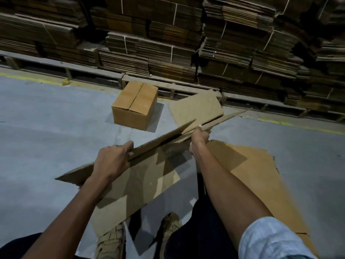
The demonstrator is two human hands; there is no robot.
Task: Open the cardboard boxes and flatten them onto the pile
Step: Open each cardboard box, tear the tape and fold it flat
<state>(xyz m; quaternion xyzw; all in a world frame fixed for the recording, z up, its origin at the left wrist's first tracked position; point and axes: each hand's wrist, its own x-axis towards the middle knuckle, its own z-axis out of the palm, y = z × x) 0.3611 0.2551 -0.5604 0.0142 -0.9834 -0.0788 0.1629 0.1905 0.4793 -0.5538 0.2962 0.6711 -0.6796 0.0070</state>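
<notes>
1. Far left, the grey concrete floor lies bare from my feet up to the yellow line along the pallets; this is the widest open stretch.
2. My left hand grasps the near end of the flattened box, fingers curled over its corrugated top edge. The sheet is off the floor and tilted, its low left corner pointing out over the bare concrete.
3. Beyond it, near the pallet edge, a closed box stands on the floor with its top flaps shut, apart from the sheet in my hands, with a strip of floor between them.
4. My right hand pinches the same top edge further along, thumb on top. The edge runs on up and right past my fingers, and one flap stands up behind it.
5. Under my right arm, another flat sheet lies on the floor, its ragged far edge toward more bare concrete on the right.
6. Across the back, bundled cardboard stacks on pallets wall off the whole far side.
</notes>
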